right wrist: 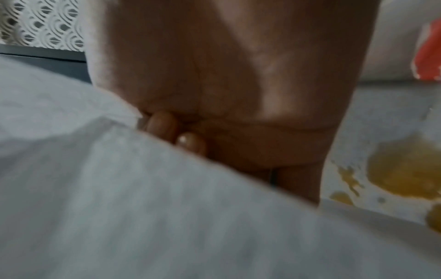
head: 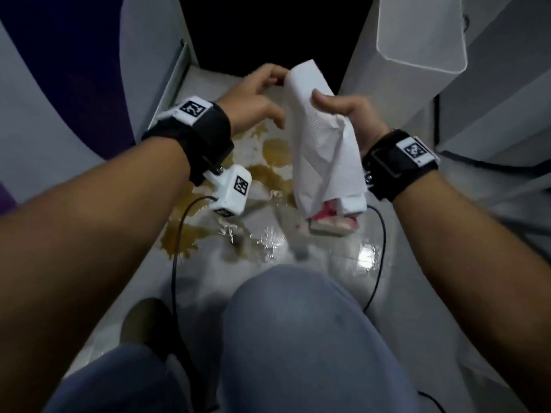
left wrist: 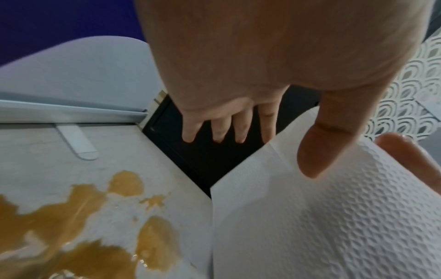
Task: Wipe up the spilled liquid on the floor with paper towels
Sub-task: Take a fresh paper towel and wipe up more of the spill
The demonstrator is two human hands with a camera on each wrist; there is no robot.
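A yellow-brown spill (head: 275, 152) spreads in patches over the pale floor (head: 328, 263), and it also shows as spill (left wrist: 78, 207) and spill (right wrist: 405, 173) in the wrist views. My right hand (head: 348, 114) grips a white embossed paper towel (head: 322, 150) that hangs above the spill. Its fingers (right wrist: 190, 143) curl into the paper towel (right wrist: 143, 207). My left hand (head: 259, 96) is spread beside the towel's top edge. Its thumb (left wrist: 322, 151) hovers over the paper towel (left wrist: 310, 217), and its index finger meets the sheet's edge.
A red-and-white tissue pack (head: 331, 226) lies on the floor under the towel. White cabinet panels (head: 387, 70) flank a dark gap (head: 268, 31) at the back. A translucent bin (head: 417, 31) hangs at the upper right. My knee (head: 298, 323) and shoe (head: 143, 320) are near, with cables trailing.
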